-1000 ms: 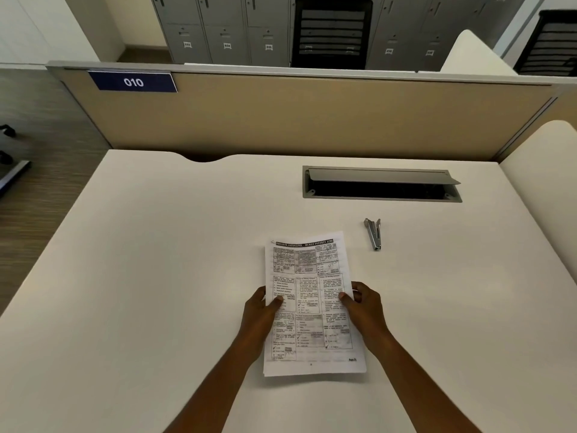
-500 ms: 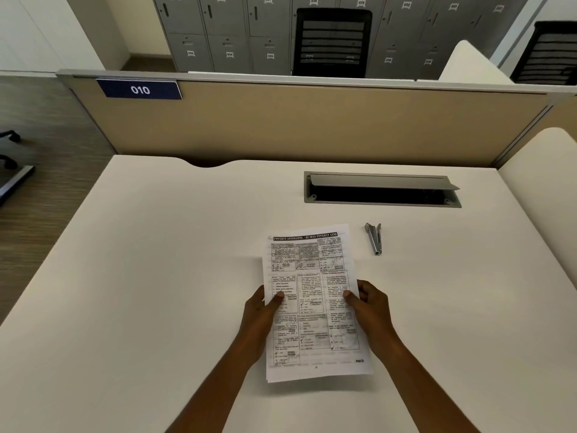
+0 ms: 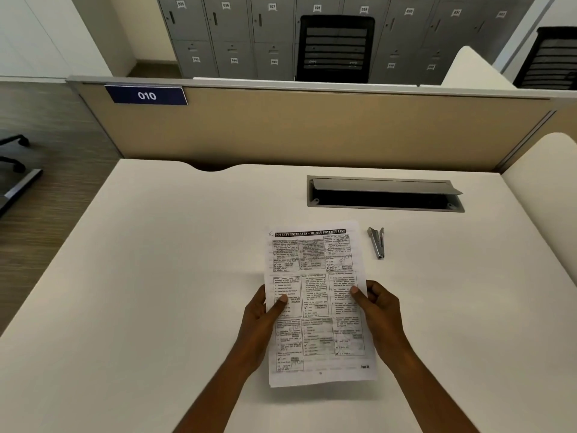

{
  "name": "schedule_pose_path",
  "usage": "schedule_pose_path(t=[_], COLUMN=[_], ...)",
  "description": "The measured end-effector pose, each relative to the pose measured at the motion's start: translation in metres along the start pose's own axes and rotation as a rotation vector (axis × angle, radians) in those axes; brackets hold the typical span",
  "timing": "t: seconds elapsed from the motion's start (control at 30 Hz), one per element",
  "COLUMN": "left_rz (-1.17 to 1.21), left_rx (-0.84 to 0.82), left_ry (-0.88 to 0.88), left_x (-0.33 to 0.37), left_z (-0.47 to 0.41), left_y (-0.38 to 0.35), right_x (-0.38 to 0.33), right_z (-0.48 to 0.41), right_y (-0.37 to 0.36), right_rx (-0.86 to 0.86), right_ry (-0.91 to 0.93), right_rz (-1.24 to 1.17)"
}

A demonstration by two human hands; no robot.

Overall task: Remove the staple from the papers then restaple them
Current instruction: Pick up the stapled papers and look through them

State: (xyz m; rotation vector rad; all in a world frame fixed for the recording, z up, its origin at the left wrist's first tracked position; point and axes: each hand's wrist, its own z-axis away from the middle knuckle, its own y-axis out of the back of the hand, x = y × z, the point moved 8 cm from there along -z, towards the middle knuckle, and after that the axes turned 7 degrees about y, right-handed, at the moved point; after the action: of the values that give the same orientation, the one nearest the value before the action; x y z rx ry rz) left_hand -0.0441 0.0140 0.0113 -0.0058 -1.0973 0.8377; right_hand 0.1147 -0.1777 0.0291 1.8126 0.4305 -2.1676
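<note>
A stapled set of printed papers [image 3: 315, 295] is held upright in front of me over the white desk [image 3: 156, 292]. My left hand [image 3: 260, 317] grips its left edge with the thumb on the front page. My right hand [image 3: 379, 310] grips the right edge the same way. A small staple mark shows at the papers' top left corner [image 3: 270, 233]. A small metal stapler [image 3: 377, 242] lies on the desk just right of the papers' top, apart from both hands.
A grey cable hatch [image 3: 384, 192] with its lid raised is set in the desk behind the stapler. A beige partition [image 3: 312, 132] with a "010" label closes the far edge. A second desk surface [image 3: 543, 189] adjoins on the right.
Both hands have lifted the papers slightly, tilting the top edge up and toward me. The stapler has not moved.
</note>
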Motion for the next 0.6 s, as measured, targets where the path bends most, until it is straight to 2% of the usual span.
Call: schedule_pose_path(t=[0.33,0.43,0.6], left_rz=[-0.062,-0.190,-0.565], left_rx=[0.022,0.075,0.196], left_ry=[-0.082,-0.146,-0.264], left_x=[0.024,0.053,0.110], left_z=[0.010,0.018,0.029], left_y=[-0.006,-0.004,0.002], right_x=[-0.004,-0.005,-0.015], right_z=[0.000,-0.002,0.000], right_y=[0.000,0.006,0.013], right_rx=[0.007,0.055,0.117], right_ry=[-0.015,-0.032,0.008], right_rz=[0.028,0.057,0.137])
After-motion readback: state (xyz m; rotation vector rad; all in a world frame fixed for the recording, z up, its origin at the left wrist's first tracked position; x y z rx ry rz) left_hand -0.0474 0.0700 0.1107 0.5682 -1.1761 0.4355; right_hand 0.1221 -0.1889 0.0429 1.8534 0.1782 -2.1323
